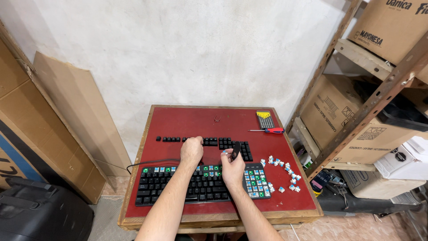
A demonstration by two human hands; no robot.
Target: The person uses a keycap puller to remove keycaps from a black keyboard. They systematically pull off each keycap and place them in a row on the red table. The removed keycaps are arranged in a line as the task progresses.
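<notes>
A bench (178, 120) with a red top and a worn wooden rim stands against a pale wall, and a black keyboard (178, 187) lies along its near edge; every place below is told from that keyboard. Left of it, big sheets of cardboard (67, 111) lean on the wall, and right of it a metal rack (379, 89) carries brown boxes (352, 120). A black cable (147, 163) runs off the keyboard's far left corner toward the bench edge. Most of the keyboard has its black caps on, but the far row and the number block at its right end are stripped to green and blue switches. Just beyond the keyboard, loose black caps (232, 147) lie in a row and a small block. The left hand (191, 151) hovers above the keyboard's far row, curled into a loose fist; what it grips, if anything, cannot be told. The right hand (232, 167) is above the keyboard's right half, pinching a small dark tool (235, 151) that points up and away, with a small blue and white switch (224, 153) at its fingertips. Just right of the keyboard, more blue and white switches (285, 172) are scattered on the red top. Farther beyond the keyboard to the right lies a screwdriver (269, 130) with a red handle, and just past it a small case of bits (265, 119). Beyond the keyboard's middle, near the wall, a small wire clip (217, 118) lies alone.
</notes>
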